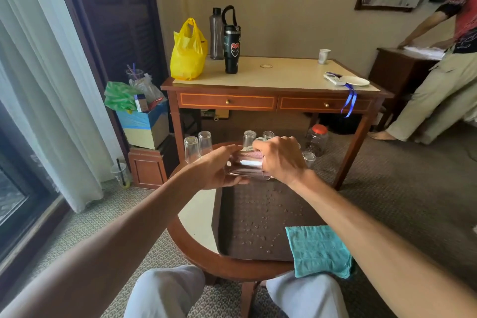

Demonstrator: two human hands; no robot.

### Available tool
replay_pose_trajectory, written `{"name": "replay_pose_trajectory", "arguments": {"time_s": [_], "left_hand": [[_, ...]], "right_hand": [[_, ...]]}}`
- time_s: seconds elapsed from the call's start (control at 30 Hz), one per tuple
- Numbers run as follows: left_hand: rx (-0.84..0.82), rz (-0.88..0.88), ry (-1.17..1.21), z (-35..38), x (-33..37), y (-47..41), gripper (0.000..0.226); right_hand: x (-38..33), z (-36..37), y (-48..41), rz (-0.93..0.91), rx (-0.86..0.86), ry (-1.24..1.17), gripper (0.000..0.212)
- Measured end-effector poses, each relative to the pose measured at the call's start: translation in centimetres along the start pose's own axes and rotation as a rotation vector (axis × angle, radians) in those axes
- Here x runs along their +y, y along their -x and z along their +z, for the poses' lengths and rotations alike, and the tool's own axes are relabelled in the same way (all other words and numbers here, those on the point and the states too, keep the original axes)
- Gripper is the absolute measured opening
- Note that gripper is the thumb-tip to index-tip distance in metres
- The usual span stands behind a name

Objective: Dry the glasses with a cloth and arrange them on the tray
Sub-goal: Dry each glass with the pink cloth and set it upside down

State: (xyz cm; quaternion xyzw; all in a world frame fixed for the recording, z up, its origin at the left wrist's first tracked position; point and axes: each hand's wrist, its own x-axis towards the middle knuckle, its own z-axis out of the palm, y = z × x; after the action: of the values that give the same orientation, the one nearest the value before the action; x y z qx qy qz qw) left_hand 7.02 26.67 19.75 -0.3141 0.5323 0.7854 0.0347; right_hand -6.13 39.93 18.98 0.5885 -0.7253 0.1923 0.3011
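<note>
Both hands hold one glass (246,166) on its side above the tray (260,217).

The left hand (219,170) cups it from below, the right hand (280,159) wraps its end; other glasses (198,147) stand upturned beyond, and the teal cloth (318,250) lies on the wet tray's near right corner.

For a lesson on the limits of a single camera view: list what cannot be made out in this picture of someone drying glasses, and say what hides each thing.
Head view, the only one:
- Glass held on its side: its mouth is covered by the right hand, its base by the left hand.
- Pinkish cloth in the glass: mostly hidden by the right hand.
- Upside-down glasses behind: count unclear, hands block some.
- Tray: far end hidden by hands.
</note>
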Motion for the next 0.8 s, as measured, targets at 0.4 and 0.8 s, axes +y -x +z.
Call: {"name": "replay_pose_trajectory", "arguments": {"time_s": [0.4, 0.8], "left_hand": [[0.341, 0.826, -0.543, 1.6, 1.8, 0.4, 0.026], [-0.024, 0.083, 0.056, 0.1, 1.7, 1.2, 0.036]], "right_hand": [[-0.4, 1.5, -1.0, 1.142, -0.592, -1.314, 0.043], [-1.1, -2.1, -2.7, 0.16, -0.084, 0.007, 0.018]]}}
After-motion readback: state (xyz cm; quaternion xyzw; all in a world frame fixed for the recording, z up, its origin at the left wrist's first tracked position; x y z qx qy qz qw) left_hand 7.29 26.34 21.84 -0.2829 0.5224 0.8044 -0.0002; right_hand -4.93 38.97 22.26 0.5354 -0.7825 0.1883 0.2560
